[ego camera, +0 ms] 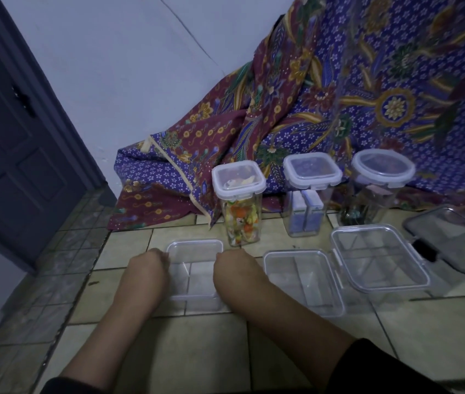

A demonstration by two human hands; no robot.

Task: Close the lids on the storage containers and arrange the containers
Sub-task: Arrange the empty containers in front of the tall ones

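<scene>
gripping the small clear box [194, 268] on the tiled floor [282, 351], left hand [151, 258] at its left edge, right hand [232, 260] at its right; fingers curling out of sight, lid sitting flat. lying just right, a hinged clear box [305, 280] gaping open. standing behind, three lidded jars [240, 200] before patterned cloth [368, 95].

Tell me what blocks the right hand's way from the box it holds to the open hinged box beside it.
Nothing visible does. The right hand sits at the right edge of the small clear box, and only bare floor tile separates it from the open hinged box. The tall jar of colourful snacks stands farther back, off that path.
</scene>
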